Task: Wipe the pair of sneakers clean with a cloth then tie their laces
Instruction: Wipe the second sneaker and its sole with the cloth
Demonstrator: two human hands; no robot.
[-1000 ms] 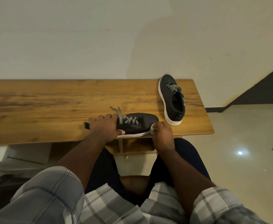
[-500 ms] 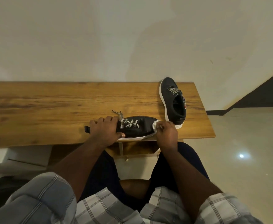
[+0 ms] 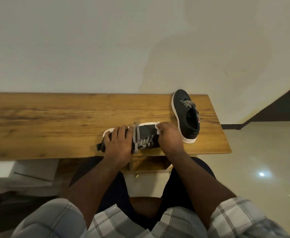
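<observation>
head view: a person sits at a low wooden bench (image 3: 55,121) set against a pale wall. near shoe (image 3: 146,136), black with a white sole, lies tipped on its side near the bench's front edge, sole facing the wall, toe toward the right. speckled laces (image 3: 137,140) hang loose across its upper, untied. left hand (image 3: 118,143) grips the heel end, fingers curled over the sole edge, palm on the upper. right hand (image 3: 170,134) sits at the toe end, fingers curled, pinching a small white cloth (image 3: 157,128) against the toe by the sole rim; only a scrap of the cloth shows past the fingers. second shoe (image 3: 186,115) stands upright on its sole at the bench's right end, toe toward the wall, just beside the right hand, not touching the near shoe; its laces look loose too. plaid sleeves at bottom of frame. glossy floor (image 3: 261,169) to the right, with a bright light spot on it.
</observation>
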